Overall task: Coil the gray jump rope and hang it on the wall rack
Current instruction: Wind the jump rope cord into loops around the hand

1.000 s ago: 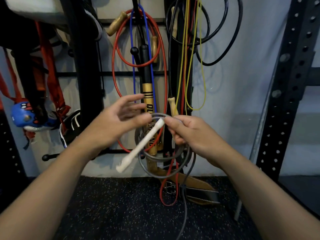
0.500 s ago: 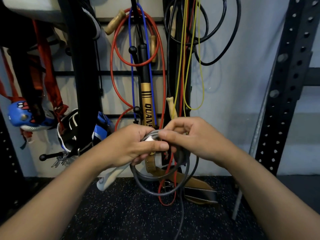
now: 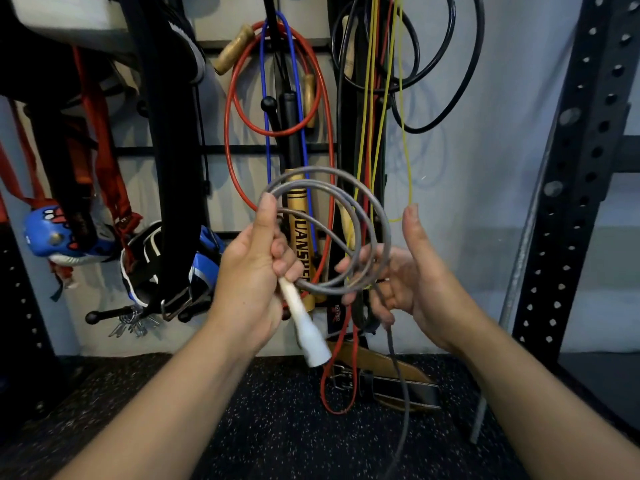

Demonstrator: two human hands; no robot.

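Both hands have come apart since half a second ago, and the rope's loops now stand open between them. Left hand [image 3: 254, 271] grips the white handle [image 3: 304, 323] and the gray rope [image 3: 349, 202] with curled fingers, thumb up on the coil. Right hand [image 3: 405, 275] is open, fingers relaxed, and the coil's right side rests on them. One gray tail hangs down from there to the floor [image 3: 242, 427]. Behind, on the wall rack [image 3: 221, 150], hang a red rope [image 3: 230, 109], a blue rope [image 3: 265, 81], yellow cords [image 3: 408, 161] and black cables [image 3: 446, 109]. A leather belt [image 3: 391, 382] lies at the rack's foot.
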